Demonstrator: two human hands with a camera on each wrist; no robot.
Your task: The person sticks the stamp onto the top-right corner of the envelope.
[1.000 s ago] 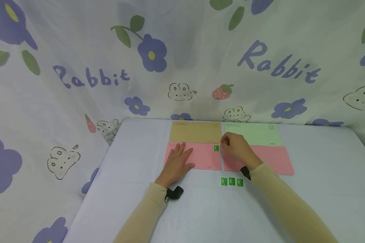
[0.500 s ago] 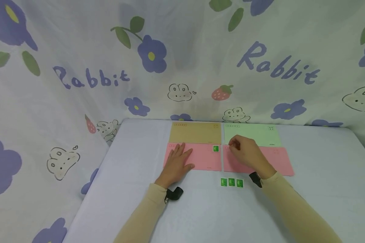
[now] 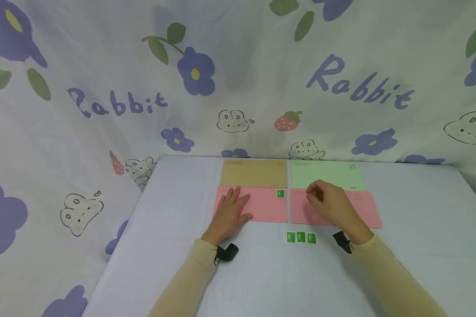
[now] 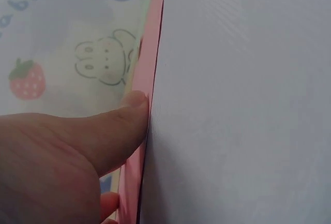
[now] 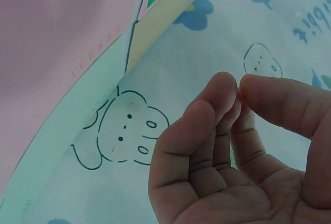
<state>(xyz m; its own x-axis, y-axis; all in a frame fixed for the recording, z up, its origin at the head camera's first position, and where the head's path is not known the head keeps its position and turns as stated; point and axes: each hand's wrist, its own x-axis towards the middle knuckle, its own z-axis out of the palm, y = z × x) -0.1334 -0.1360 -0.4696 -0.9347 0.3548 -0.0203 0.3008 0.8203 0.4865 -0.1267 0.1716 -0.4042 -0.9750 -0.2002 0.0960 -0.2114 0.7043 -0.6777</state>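
My left hand [image 3: 228,216] rests with spread fingers on the left pink envelope [image 3: 263,209]. Its thumb [image 4: 124,125] lies along that envelope's near edge in the left wrist view. A green stamp [image 3: 280,193] sits at the envelope's upper right corner. Over the right pink envelope [image 3: 361,211] hovers my right hand [image 3: 330,203], fingers curled and thumb close to the index fingertip. The right wrist view shows this hand [image 5: 243,151] with no object visible between thumb and fingers. Three more stamps, the middle one [image 3: 301,237] among them, lie in a row nearer me.
Behind the pink envelopes lie a tan envelope [image 3: 254,173] and a light green envelope [image 3: 327,174]. All lie flat on a white table [image 3: 174,198]. A rabbit-patterned cloth [image 3: 246,79] hangs behind and to the left of the table.
My right hand has moved right, from beside the stamp on the left pink envelope to over the right pink envelope. The left hand, envelopes and stamps stay in place.
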